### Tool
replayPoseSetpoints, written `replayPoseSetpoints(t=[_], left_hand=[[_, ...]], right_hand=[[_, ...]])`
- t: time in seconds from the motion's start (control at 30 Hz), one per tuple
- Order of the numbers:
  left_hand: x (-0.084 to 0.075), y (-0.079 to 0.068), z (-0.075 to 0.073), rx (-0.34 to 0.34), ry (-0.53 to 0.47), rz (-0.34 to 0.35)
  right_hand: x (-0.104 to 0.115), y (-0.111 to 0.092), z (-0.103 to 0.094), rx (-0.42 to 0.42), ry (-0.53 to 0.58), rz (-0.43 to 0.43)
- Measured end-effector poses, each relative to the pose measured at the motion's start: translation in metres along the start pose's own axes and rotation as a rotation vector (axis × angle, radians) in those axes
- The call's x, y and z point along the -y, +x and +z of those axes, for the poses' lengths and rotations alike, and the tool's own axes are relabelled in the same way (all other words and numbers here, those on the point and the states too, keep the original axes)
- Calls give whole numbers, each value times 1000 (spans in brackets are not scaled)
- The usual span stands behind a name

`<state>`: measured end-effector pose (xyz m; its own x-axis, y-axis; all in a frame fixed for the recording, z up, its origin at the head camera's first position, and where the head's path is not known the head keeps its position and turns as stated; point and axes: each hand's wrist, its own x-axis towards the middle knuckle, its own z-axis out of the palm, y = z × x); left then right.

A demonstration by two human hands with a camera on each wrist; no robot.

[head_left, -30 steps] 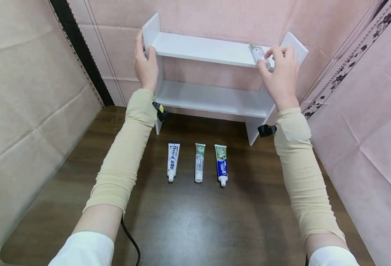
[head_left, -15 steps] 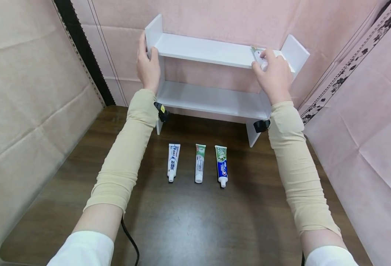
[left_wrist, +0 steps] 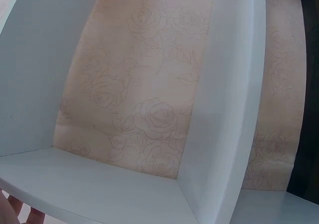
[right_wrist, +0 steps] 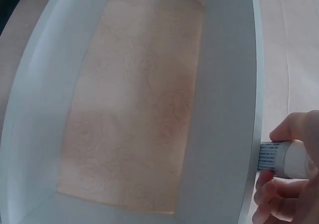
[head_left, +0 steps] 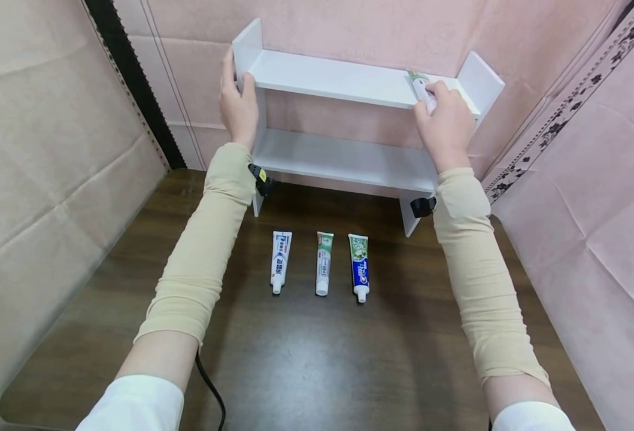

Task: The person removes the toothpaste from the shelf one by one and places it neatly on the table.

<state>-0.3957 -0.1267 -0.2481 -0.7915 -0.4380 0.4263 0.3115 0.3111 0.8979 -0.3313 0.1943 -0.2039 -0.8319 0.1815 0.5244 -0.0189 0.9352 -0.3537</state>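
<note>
A white two-tier shelf (head_left: 343, 161) stands at the back of the table. My left hand (head_left: 239, 105) grips its left side panel near the top, thumb at the front edge; in the left wrist view only some fingertips (left_wrist: 32, 216) show below the panel. On the right part of the top board lies a white and green toothpaste tube (head_left: 419, 87), its cap end toward me. My right hand (head_left: 447, 123) holds that end between thumb and fingers. The right wrist view shows the white cap (right_wrist: 295, 160) inside the right hand (right_wrist: 294, 184), just beyond the board's edge.
On the dark wooden table (head_left: 295, 359) lie a blue and white toothpaste tube (head_left: 281, 260), a green and white one (head_left: 323, 263) and a green and blue one (head_left: 359, 266), side by side before the shelf. Pink cloth walls (head_left: 581, 179) enclose the table.
My right hand has shifted slightly left and toward me around the tube's cap end, and the tube has slid slightly right on the top board. The left hand keeps its grip on the shelf.
</note>
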Motion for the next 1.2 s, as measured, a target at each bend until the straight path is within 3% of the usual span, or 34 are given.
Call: replayPoseSetpoints(t=[0.2,1.2], left_hand=[[-1,0,-2,-13,-9,7],[0,-3,0,-8,-5,6]], right_hand=[[0,-7,-3,-56,81,-5],[-9,-40,-13,-179,12,-80]])
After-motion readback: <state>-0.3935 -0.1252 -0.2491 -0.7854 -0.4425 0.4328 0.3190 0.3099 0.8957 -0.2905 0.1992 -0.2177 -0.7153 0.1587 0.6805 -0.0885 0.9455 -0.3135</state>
